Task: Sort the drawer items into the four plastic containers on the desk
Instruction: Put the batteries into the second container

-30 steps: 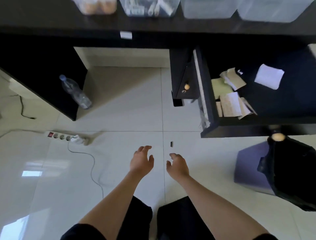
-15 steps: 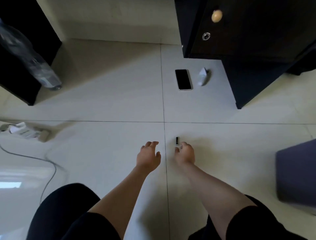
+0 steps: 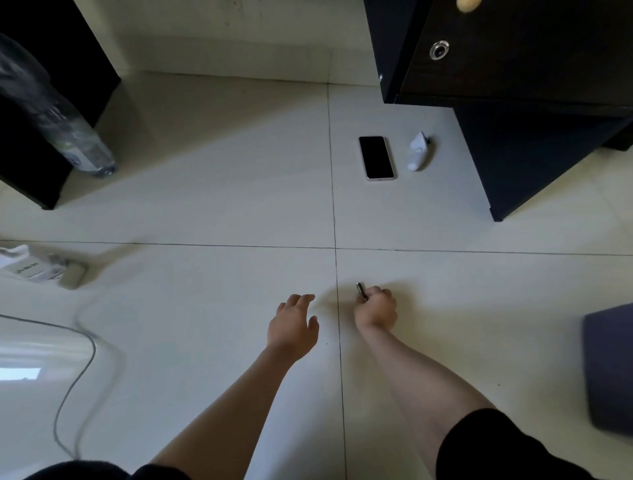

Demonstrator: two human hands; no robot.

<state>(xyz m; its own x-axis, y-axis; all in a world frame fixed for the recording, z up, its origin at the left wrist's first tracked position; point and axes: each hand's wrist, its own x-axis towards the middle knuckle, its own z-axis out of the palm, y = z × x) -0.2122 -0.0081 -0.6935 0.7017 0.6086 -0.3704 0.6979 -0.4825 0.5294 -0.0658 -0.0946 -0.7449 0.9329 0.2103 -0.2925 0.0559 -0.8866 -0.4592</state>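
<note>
Your right hand (image 3: 376, 308) is down at the floor (image 3: 205, 205), fingers curled and pinching a small dark cylindrical item (image 3: 361, 290); its metallic end sticks out past your fingertips toward the top of the view, and I can't tell whether it touches the tile or sits just above it. What the item is exactly, can't tell, too small. It sits just right of the vertical grout line and below the horizontal one. Your left hand (image 3: 293, 327) hovers just left of that same grout line, near the right hand but apart from it, fingers relaxed and slightly spread, holding nothing. Further up the floor, a phone (image 3: 376, 157) lies flat, screen dark, with a small white object (image 3: 418, 150) just beside it on its right; both are close to the base of the dark cabinet (image 3: 513, 144). The cabinet front shows a round metal lock (image 3: 439, 50) and a pale knob (image 3: 466, 4) at the top edge. At left, a clear plastic bottle (image 3: 65, 126) leans against a dark furniture panel (image 3: 30, 164). Below it a white power strip (image 3: 37, 269) lies on the floor with a grey cable (image 3: 85, 363) curving down from it. A purple-grey block (image 3: 609, 370) sits at the right edge, well apart from your hands. The drawer and the containers are out of frame.
</note>
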